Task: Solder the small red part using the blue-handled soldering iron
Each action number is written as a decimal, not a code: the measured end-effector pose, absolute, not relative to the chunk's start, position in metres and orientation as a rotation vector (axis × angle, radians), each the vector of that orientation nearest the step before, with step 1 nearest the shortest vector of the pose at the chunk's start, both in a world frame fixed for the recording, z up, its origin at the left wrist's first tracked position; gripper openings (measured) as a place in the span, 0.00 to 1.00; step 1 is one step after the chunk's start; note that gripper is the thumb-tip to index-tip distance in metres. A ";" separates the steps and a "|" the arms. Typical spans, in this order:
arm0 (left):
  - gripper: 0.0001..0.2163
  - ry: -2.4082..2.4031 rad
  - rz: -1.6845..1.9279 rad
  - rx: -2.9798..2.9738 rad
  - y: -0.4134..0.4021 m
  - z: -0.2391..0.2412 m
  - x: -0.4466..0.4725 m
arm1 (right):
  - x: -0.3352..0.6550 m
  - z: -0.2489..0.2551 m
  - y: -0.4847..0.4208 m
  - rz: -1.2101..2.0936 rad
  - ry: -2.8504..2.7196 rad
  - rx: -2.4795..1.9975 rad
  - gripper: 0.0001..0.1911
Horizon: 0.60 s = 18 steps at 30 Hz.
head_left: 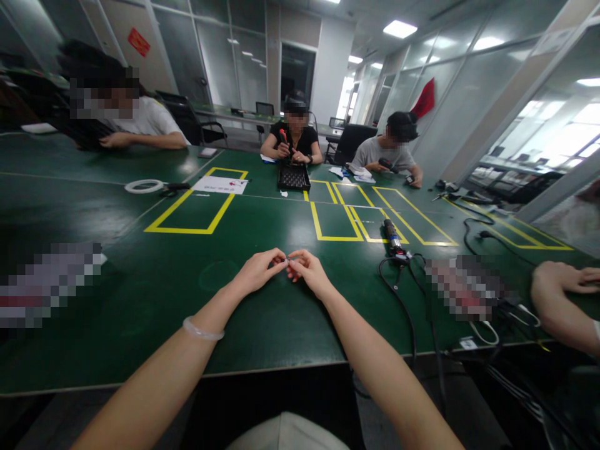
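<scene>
My left hand [261, 269] and my right hand [307, 270] meet fingertip to fingertip above the green table [276, 325]. Both have thumb and fingers drawn together in a pinch. Between the tips there may be a tiny dark thing, too small to name. A pale bangle [203, 330] circles my left wrist. To the right of my right hand, a black cylindrical tool with a blue band [391, 234] stands on the table among dark cables.
Yellow tape outlines [337, 239] mark the tabletop ahead. A black tray [294, 177] lies before a person opposite; others sit at the far left and far right. A coiled white cable [144, 187] rests at left. Near the right edge, another person's arm [560, 300] leans on the table.
</scene>
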State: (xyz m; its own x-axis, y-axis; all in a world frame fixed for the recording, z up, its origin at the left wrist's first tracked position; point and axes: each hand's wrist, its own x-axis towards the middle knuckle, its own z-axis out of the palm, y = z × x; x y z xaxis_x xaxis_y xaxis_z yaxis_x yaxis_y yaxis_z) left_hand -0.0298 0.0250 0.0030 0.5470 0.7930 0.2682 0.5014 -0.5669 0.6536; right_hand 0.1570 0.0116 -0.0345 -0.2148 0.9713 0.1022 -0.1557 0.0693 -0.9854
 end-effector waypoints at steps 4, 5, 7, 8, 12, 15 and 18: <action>0.11 1.022 0.776 2.277 0.024 0.005 -0.030 | 0.158 -0.034 0.012 1.352 -1.312 -0.902 0.19; 0.11 1.016 0.785 2.275 0.024 0.005 -0.030 | 0.158 -0.035 0.012 1.348 -1.307 -0.899 0.19; 0.11 1.000 0.809 2.263 0.022 0.007 -0.029 | 0.158 -0.035 0.013 1.350 -1.303 -0.892 0.19; 0.10 0.992 0.823 2.254 0.022 0.008 -0.029 | 0.157 -0.036 0.013 1.356 -1.306 -0.888 0.19; 0.09 0.976 0.849 2.235 0.020 0.010 -0.026 | 0.157 -0.042 0.016 1.390 -1.321 -0.885 0.19; 0.09 0.959 0.839 2.239 0.020 0.009 -0.024 | 0.157 -0.046 0.017 1.384 -1.346 -0.895 0.17; 0.10 0.928 0.842 2.276 0.020 0.008 -0.023 | 0.157 -0.047 0.018 1.358 -1.415 -0.916 0.12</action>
